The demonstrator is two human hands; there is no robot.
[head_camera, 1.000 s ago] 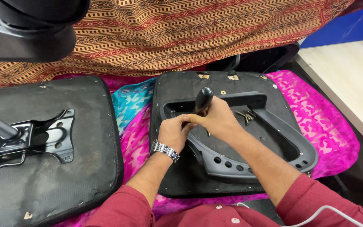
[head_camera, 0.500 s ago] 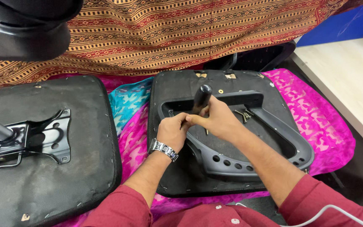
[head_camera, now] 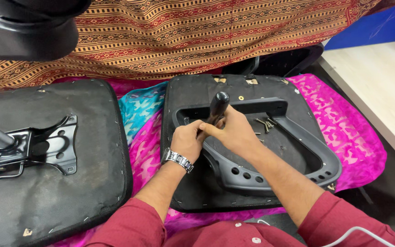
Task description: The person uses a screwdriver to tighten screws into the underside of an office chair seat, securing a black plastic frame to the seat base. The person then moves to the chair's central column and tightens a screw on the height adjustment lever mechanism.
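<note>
Head view shows my left hand (head_camera: 189, 139) and right hand (head_camera: 232, 132) both closed around the black-handled screwdriver (head_camera: 216, 109), held upright against the black armrest frame (head_camera: 270, 169) lying on the upturned seat base (head_camera: 193, 183), loose screws (head_camera: 264, 123) just beside.

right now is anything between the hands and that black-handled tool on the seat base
Nothing visible. Both the left hand and the right hand are already closed around the black-handled tool, which stands upright at the armrest bracket. The loose screws lie to the side, apart from the hands.
</note>
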